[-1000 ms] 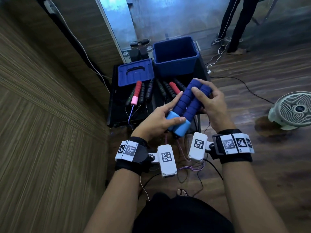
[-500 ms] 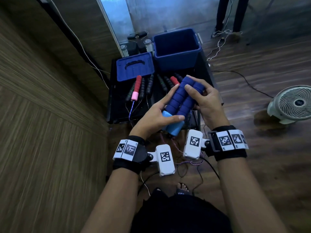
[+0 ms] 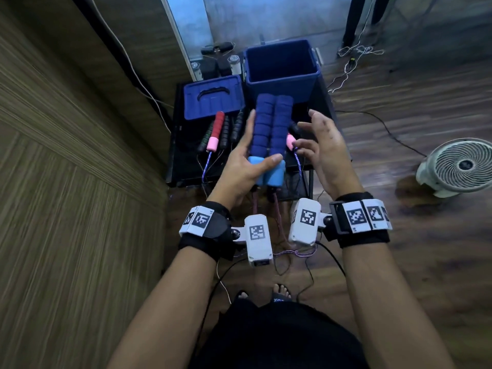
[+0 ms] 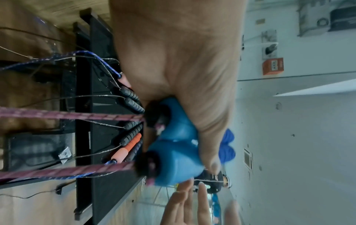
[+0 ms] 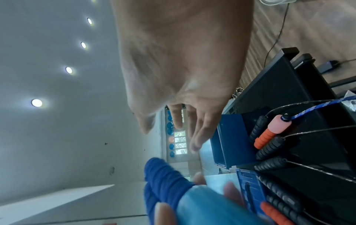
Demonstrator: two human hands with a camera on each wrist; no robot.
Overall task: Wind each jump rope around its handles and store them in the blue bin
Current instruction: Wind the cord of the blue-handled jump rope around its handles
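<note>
Looking down past black shorts and bare toes on the wood floor first. Next up, two wrists strapped with white tagged camera boxes. Left hand gripping a pair of blue handles side by side, thumb across the light blue ends, fingers stretched along the far left side, so: holding the handles. Maroon rope dropping out of both handle ends, hanging loose toward the floor, not wound at all. Right hand just beside the handles, not touching them, fingers spread and relaxed, holding nothing. Handles pointing up and away, tips overlapping the front of the blue bin in the head view, but held above the black surface, not inside anything.

Underneath and behind the hands, more ropes lying on that surface: a red handle with a pink end and a blue braided cord, several black ribbed handles with thin wire cords trailing over the near edge, plus another pink end peeking out near the right thumb. Further back, blue lid flat on the left, bin standing open on the right, just beside the lid. Off to the right on the floor, a white fan. Way at the back, somebody's dark trouser legs and some tangled white cables.
</note>
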